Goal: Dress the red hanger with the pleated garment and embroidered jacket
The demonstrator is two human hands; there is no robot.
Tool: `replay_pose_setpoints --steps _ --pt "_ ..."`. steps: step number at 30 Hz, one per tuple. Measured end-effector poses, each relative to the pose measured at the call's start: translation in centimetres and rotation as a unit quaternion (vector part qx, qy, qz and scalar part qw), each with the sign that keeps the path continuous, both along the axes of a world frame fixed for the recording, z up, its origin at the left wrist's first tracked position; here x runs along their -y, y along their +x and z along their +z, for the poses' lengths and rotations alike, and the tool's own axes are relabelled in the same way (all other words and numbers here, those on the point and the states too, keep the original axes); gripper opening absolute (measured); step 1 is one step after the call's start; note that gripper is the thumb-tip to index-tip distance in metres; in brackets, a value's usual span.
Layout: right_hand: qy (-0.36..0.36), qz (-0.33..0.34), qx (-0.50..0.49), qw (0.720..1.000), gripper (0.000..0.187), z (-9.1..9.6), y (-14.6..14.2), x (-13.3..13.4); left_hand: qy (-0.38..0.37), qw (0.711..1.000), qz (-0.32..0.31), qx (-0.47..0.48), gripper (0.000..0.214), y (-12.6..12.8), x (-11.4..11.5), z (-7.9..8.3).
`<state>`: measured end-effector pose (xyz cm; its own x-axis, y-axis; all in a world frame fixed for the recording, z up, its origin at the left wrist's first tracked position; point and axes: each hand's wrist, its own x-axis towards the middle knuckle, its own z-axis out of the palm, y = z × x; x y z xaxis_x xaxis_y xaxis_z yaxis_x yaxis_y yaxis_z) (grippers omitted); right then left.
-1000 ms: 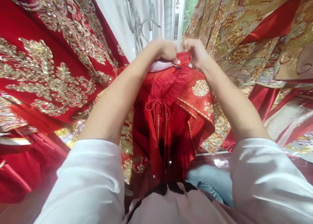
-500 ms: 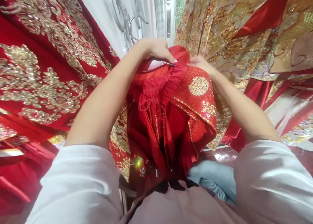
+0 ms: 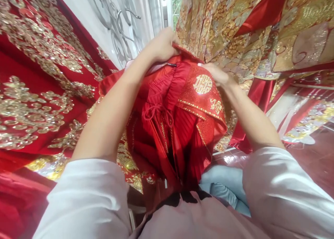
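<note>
Left hand (image 3: 165,44) curls over the top edge of the red garment (image 3: 185,124), pinching it; the right hand (image 3: 216,73) touches the embroidered panel (image 3: 199,95), its grip unclear. Held before the torso, the garment looks soft, light, probably best gripped at the gathered band (image 3: 167,81).

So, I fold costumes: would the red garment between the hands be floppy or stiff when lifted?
The red garment would probably hang floppy, since its gathers fold softly. The gold-patterned panel may be stiffer, holding a broad curve.
</note>
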<state>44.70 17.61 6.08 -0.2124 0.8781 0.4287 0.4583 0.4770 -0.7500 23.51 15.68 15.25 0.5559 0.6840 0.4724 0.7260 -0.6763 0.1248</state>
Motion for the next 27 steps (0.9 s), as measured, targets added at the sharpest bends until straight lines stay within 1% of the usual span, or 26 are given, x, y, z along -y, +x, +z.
replay_pose_setpoints --steps 1,2,3,5,6,7,8,9,10,11,12,14,16,19,21,23,25,27 --pt "0.049 -0.042 0.009 0.998 0.036 0.6 0.5 0.5 0.008 1.0 0.013 -0.018 0.018 0.1 0.0 0.0" --pt "0.107 -0.094 0.023 0.99 0.032 1.2 1.1 1.2 0.011 0.999 0.023 -0.037 0.017 0.2 0.1 0.0" --pt "0.183 -0.155 0.033 0.97 0.028 1.7 1.7 1.8 0.009 0.998 0.031 -0.051 0.019 0.4 0.2 0.1" --pt "0.32 -0.269 0.038 0.907 0.025 2.2 2.9 2.9 0.026 0.998 0.042 -0.05 0.034 0.6 0.7 0.1" --pt "0.359 -0.313 0.038 0.878 0.028 2.0 3.2 3.2 0.056 0.997 0.032 -0.04 0.043 0.6 1.1 0.0" --pt "0.367 -0.343 0.043 0.863 0.031 1.7 3.5 3.2 0.1 0.995 0.01 -0.026 0.05 0.7 1.5 -0.2" --pt "0.356 -0.366 0.064 0.858 0.034 1.1 3.6 3.1 0.151 0.988 -0.024 -0.016 0.052 0.9 2.0 -0.6" --pt "0.335 -0.381 0.1 0.856 0.036 0.5 3.6 2.8 0.196 0.978 -0.065 -0.022 0.048 1.1 2.6 -1.1" --pt "0.309 -0.386 0.144 0.857 0.037 0.0 3.5 2.5 0.225 0.967 -0.106 -0.051 0.043 1.4 3.1 -1.9" --pt "0.287 -0.385 0.185 0.858 0.037 -0.5 3.3 2.3 0.236 0.957 -0.138 -0.093 0.039 1.8 3.5 -2.8" --pt "0.268 -0.376 0.218 0.86 0.037 -0.8 3.1 2.2 0.237 0.95 -0.156 -0.132 0.036 2.2 3.7 -3.9" --pt "0.255 -0.358 0.243 0.865 0.035 -0.8 2.8 2.6 0.239 0.942 -0.156 -0.178 0.034 2.9 3.6 -6.2" --pt "0.252 -0.346 0.248 0.869 0.034 0.0 2.3 3.5 0.26 0.943 -0.131 -0.162 0.035 3.1 2.9 -8.4" --pt "0.25 -0.347 0.272 0.862 0.03 1.8 1.4 5.3 0.28 0.943 -0.092 -0.153 0.037 2.3 1.0 -10.5" --pt "0.254 -0.354 0.287 0.853 0.028 2.8 0.9 6.0 0.28 0.943 -0.074 -0.164 0.036 1.7 -0.2 -11.2" --pt "0.263 -0.361 0.285 0.848 0.027 3.4 0.4 6.1 0.271 0.946 -0.069 -0.163 0.035 1.4 -0.8 -11.6" --pt "0.27 -0.367 0.274 0.847 0.027 3.8 0.3 5.7 0.249 0.955 -0.081 -0.141 0.033 1.6 -0.4 -11.5" --pt "0.277 -0.37 0.26 0.848 0.028 3.9 0.3 5.3 0.217 0.966 -0.1 -0.095 0.032 1.8 1.1 -10.5"
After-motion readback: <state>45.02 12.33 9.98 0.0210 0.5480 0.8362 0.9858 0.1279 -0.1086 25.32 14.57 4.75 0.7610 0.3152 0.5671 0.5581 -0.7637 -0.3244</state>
